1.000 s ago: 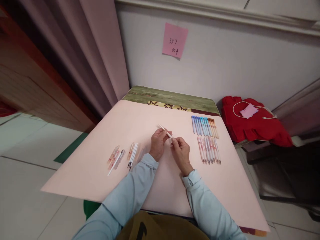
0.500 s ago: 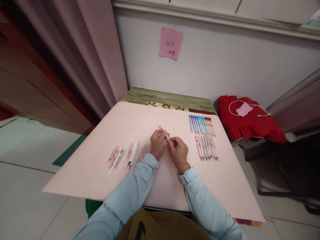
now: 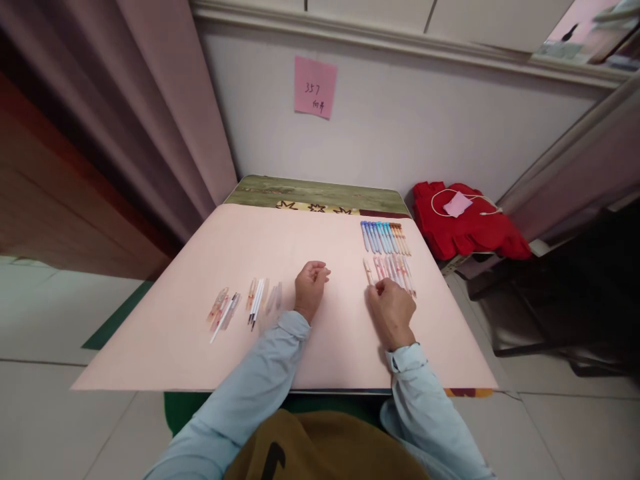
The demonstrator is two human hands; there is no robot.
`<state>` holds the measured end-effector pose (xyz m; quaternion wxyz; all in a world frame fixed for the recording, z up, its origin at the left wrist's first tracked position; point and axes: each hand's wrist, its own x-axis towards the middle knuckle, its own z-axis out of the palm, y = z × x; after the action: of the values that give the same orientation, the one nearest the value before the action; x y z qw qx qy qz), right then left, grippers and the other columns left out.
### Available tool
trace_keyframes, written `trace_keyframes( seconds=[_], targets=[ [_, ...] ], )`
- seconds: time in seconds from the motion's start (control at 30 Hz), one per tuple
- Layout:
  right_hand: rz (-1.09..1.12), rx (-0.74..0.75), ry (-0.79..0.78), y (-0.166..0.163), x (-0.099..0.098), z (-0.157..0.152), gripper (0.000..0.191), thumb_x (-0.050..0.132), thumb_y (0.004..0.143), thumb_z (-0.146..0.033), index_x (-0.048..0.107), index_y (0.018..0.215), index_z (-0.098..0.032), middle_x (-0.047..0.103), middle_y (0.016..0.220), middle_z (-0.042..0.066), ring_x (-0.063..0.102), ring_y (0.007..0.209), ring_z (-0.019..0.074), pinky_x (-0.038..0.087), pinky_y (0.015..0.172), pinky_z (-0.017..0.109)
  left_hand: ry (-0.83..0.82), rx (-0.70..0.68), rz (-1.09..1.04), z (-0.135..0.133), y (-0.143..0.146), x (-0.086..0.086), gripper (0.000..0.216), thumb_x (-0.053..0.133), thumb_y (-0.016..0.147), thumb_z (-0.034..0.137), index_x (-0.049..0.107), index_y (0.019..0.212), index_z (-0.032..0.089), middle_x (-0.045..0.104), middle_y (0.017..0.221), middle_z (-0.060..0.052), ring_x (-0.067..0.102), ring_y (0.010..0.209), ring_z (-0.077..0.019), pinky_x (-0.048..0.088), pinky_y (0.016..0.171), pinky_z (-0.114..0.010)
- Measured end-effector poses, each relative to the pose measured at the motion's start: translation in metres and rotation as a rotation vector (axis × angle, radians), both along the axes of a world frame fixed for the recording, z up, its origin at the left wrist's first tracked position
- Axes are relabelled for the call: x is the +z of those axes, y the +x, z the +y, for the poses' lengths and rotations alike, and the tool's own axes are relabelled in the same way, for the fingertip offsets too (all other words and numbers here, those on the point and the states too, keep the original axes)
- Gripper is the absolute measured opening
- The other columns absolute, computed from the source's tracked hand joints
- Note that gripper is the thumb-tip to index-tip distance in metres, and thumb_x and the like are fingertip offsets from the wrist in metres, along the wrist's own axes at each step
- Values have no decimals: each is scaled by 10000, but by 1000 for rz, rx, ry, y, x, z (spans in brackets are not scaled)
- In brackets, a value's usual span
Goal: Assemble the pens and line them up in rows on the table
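**Pale pen (image 3: 369,271) was held at the left end of the near row**

In the head view, the right hand (image 3: 393,310) had its fingers narrowed to a pinch on the near end of the pale pen, just beside the near row of clear pens (image 3: 397,269). Whether that pen touched the tabletop (image 3: 165,360) or hung just above it could not be told. The left hand (image 3: 310,290) was near the middle of the tabletop, its fingers partly curled and a little apart, with nothing visible in them.

Beyond the near row ran a far row of pens: blue-topped pens (image 3: 377,237), then brown-topped pens (image 3: 401,240). The pens in both rows looked whole, so that share appeared done, and the pale pen seemed all but in line with its neighbours.

What was left appeared to lie on the left: clear and tinted barrels (image 3: 219,305) with a single white refill (image 3: 223,321) beside them, and, nearer the left hand, a group of dark-tipped white refills (image 3: 256,303) flanked by more pen parts (image 3: 273,299). These were too small to count surely, but several pieces lay apart, unassembled.
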<state>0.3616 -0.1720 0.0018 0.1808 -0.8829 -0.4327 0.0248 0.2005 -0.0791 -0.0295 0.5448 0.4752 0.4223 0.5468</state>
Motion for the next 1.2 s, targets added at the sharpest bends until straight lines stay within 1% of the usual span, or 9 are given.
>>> trace_keyframes(
  seconds=[0.27, 0.43, 0.5, 0.63, 0.77, 0.9, 0.97, 1.03, 1.2],
  targets=[
    [-44, -61, -59, 10, -3, -2, 281, 528, 879, -394, 710, 939, -188, 721, 896, 133, 669, 813, 267, 418, 708, 353, 15, -158, 85, -48, -3, 10, 51, 647, 759, 214, 668, 802, 197, 683, 689, -21, 598, 587, -134, 472, 581, -254],
    [-51, -64, -36, 12, -7, -4, 315, 535, 888, -433, 694, 1002, -186, 717, 962, 137, 663, 839, 282, 410, 702, 358, 8, -302, 130, -77, -25, 26, 61, 647, 796, 243, 689, 791, 199, 681, 681, -39, 574, 553, -136, 445, 529, -252],
    [-47, -50, -1, 12, -6, -7, 329, 531, 896, -449, 688, 1026, -191, 718, 988, 131, 655, 838, 279, 394, 692, 352, 14, -313, 134, -84, -38, 32, 63, 663, 795, 250, 698, 782, 199, 682, 679, -41, 554, 540, -130, 429, 519, -249],
    [-15, 0, 97, 6, 4, -11, 340, 543, 887, -492, 706, 973, -206, 729, 941, 103, 633, 768, 245, 340, 650, 328, 61, -188, 190, -79, -80, 41, 73, 698, 778, 279, 720, 775, 209, 678, 673, -36, 572, 587, -145, 430, 550, -252],
    [70, 98, 134, -12, 15, -8, 305, 585, 859, -508, 721, 864, -235, 721, 796, 46, 590, 675, 207, 294, 605, 296, 91, 98, 381, -52, -145, 52, 119, 705, 738, 322, 707, 788, 214, 687, 718, -27, 586, 627, -162, 430, 582, -267],
    [91, 231, 128, -37, 17, -2, 295, 584, 869, -495, 715, 806, -238, 698, 722, 23, 574, 645, 191, 256, 568, 275, 44, 341, 973, -30, -208, 65, 111, 663, 723, 327, 672, 704, 218, 662, 680, -19, 569, 643, -189, 392, 620, -301],
    [75, 290, 120, -48, 15, 3, 311, 574, 877, -495, 713, 794, -229, 694, 718, 27, 574, 637, 185, 235, 556, 274, 44, 373, 1168, -26, -227, 67, 106, 624, 740, 312, 661, 704, 219, 679, 729, -30, 580, 676, -202, 386, 646, -313],
    [58, 337, 110, -58, 13, 9, 324, 565, 884, -498, 708, 783, -226, 693, 719, 30, 576, 629, 179, 220, 547, 277, 55, 364, 1262, -24, -235, 66, 102, 595, 747, 296, 654, 714, 220, 692, 788, -42, 592, 707, -208, 387, 661, -314],
    [30, 427, 103, -71, 16, 22, 305, 569, 888, -490, 703, 783, -235, 697, 719, 28, 588, 628, 181, 231, 551, 282, 37, 268, 1289, -10, -234, 62, 68, 590, 716, 259, 625, 668, 224, 682, 767, -39, 593, 717, -207, 390, 656, -305]
  ],
)
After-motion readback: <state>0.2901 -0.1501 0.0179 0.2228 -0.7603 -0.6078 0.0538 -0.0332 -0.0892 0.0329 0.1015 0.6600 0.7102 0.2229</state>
